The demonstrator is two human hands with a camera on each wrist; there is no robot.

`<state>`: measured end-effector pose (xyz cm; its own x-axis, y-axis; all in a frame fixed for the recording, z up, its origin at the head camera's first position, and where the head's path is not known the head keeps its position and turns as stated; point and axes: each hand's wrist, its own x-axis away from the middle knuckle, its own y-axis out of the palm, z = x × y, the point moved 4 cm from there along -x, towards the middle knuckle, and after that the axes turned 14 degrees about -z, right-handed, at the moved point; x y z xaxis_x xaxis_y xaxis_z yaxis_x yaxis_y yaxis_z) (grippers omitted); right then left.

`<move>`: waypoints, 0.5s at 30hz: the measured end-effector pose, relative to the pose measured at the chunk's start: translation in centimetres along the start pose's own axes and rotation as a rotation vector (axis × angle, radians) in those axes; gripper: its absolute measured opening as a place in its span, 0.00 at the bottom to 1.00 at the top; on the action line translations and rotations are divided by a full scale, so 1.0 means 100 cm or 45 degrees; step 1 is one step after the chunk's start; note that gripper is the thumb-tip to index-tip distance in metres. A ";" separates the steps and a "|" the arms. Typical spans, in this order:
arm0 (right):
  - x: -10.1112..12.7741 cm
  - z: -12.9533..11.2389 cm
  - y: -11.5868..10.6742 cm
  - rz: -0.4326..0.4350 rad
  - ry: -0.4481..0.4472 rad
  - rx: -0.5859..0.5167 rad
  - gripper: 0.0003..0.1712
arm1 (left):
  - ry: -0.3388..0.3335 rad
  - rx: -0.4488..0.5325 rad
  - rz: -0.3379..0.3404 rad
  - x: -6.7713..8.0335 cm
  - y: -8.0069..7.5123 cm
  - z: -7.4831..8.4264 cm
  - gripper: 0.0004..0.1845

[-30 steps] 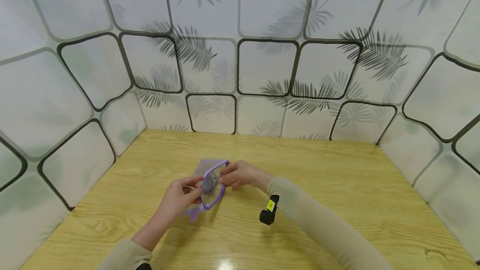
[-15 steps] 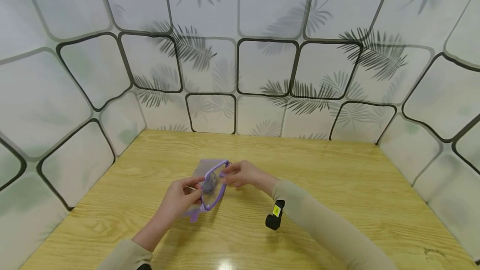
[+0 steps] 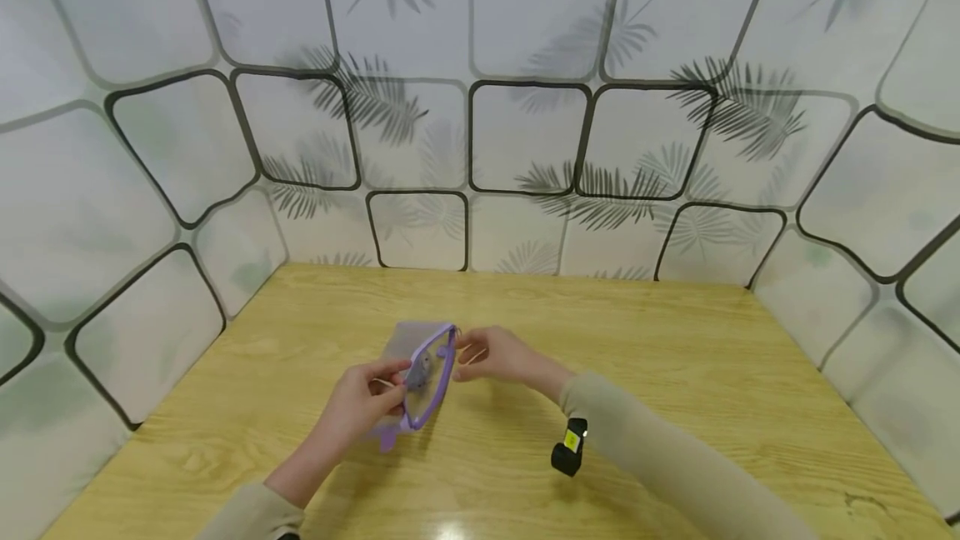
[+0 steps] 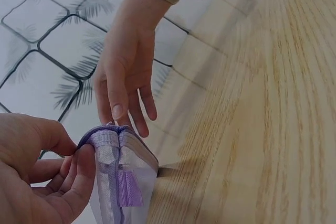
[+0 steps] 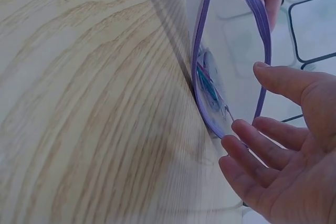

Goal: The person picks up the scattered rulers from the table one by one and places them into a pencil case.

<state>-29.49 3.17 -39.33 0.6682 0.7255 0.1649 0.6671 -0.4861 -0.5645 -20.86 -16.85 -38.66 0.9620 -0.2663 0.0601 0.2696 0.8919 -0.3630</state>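
Note:
A translucent mesh zipper pouch [image 3: 412,338] with purple edging lies on the left half of the table, its mouth spread apart. My left hand [image 3: 358,400] pinches the near-left side of that mouth between thumb and fingers. Just off the opposite edge is my right hand [image 3: 498,355], fingers loosely bent and holding nothing. Through the opening, in the right wrist view, small bundled contents [image 5: 208,81] show grey, teal and pink; their kind is unclear. A purple fabric tab [image 4: 129,188] hangs at one end of the zipper.
Beneath everything is a wood-grain table [image 3: 637,332]. A curtain-like wall [image 3: 525,136] printed with rounded squares and leaves encloses the back and both sides. A black wrist camera [image 3: 570,448] hangs under the right sleeve.
My right hand has drawn back to the right from the pouch's mouth, its fingers leaving the purple edge. The left hand keeps its pinch, and the mouth stays spread.

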 end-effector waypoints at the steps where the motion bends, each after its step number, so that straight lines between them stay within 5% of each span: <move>1: 0.002 0.001 0.000 0.000 -0.007 0.014 0.31 | 0.005 -0.008 -0.008 0.000 0.001 0.000 0.21; 15: 0.032 0.001 -0.009 0.093 0.005 0.160 0.25 | 0.109 -0.160 -0.170 -0.004 0.005 0.002 0.28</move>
<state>-28.00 5.92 -38.37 0.7149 0.6884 0.1226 0.5702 -0.4724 -0.6720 -21.11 -16.20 -38.71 0.9094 -0.4142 0.0384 0.3821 0.7953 -0.4705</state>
